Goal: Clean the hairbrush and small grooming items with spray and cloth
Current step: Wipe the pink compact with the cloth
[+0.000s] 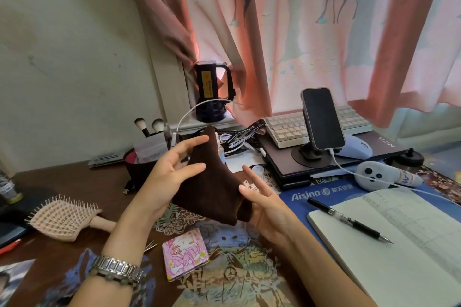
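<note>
A dark brown cloth (212, 187) hangs in the air between both hands, above the desk's middle. My left hand (169, 169) pinches its upper corner between thumb and forefinger, other fingers spread. My right hand (262, 204) pinches the lower right edge, with two fingers pointing up. A pale pink paddle hairbrush (67, 217) lies bristles-up on the desk at the left. A pink compact mirror (185, 254) lies flat below the cloth, and thin metal tweezers (151, 247) poke out beside my left wrist. A small clear bottle (221, 154) stands partly hidden behind the cloth.
Makeup brushes (149, 127) stand in a dark pouch at the back. A phone on a stand (321, 119), keyboard (287, 127), mouse (354, 148) and laptop fill the right rear. An open notebook (399, 239) with a black pen (349, 222) lies at right.
</note>
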